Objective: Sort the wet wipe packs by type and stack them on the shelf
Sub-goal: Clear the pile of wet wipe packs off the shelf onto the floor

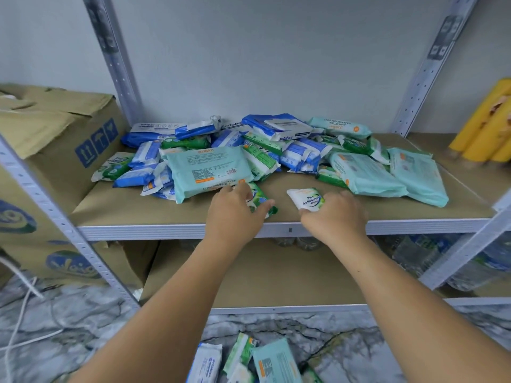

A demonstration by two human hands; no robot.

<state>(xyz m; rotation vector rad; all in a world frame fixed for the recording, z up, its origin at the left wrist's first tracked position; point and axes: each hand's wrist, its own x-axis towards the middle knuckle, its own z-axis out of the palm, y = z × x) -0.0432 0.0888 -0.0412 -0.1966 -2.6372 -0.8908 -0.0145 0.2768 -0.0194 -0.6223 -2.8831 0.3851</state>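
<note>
You are holding one green pack with your left hand and a second green pack with your right hand, fingers curling round each. Both are lying on the shelf front, just before the mixed pile.

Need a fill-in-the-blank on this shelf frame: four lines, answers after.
1. The right hand grips a pack labelled ___ Antibacterial Wipes.
2. The left hand grips a small pack, white and ___.
3. The cardboard box sits on the pile's ___ side.
4. Loose packs lie on the marbled ___.

Answers: Pine; green; left; floor.
</note>
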